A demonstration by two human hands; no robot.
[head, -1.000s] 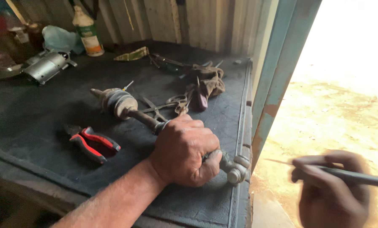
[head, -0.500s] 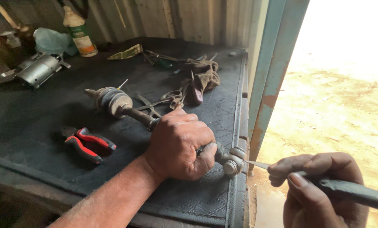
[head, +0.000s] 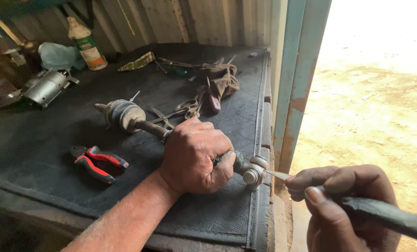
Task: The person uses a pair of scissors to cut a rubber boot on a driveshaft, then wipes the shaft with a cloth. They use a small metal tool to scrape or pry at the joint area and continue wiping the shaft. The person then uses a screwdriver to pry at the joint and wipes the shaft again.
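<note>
Black rubber matting covers the surface [head: 45, 154], which fills the left and middle of the frame and ends at a blue-grey door post [head: 298, 88] right of centre, with bright sandy ground beyond it.

Across the middle lies the drive shaft [head: 145, 125], its ribbed boot end pointing to the upper left and its bare metal shaft end [head: 254, 171] hanging over the surface's right edge. The left hand [head: 194, 156] has its grip clamped around the shaft just short of that end, knuckles up, pinning it to the mat.

At the lower right, the right hand [head: 339, 196] has its grip closed on the dark handle of a pointed tool [head: 381, 212], whose thin bright tip [head: 277, 175] now touches the shaft end. A second ago that hand stood well apart from the shaft, out over the ground; half a second ago the tip was just beside it. The tool has come in to meet the end of the shaft, so the work on that end appears to be starting rather than finished.

Red-and-black pliers [head: 99, 163] lie untouched to the left of the wrist, as before. Along the top left sit a small grey motor [head: 47, 87] and a white bottle [head: 87, 44]; a brown rag [head: 222, 79] and scissors [head: 178, 111] lie at upper centre.
</note>
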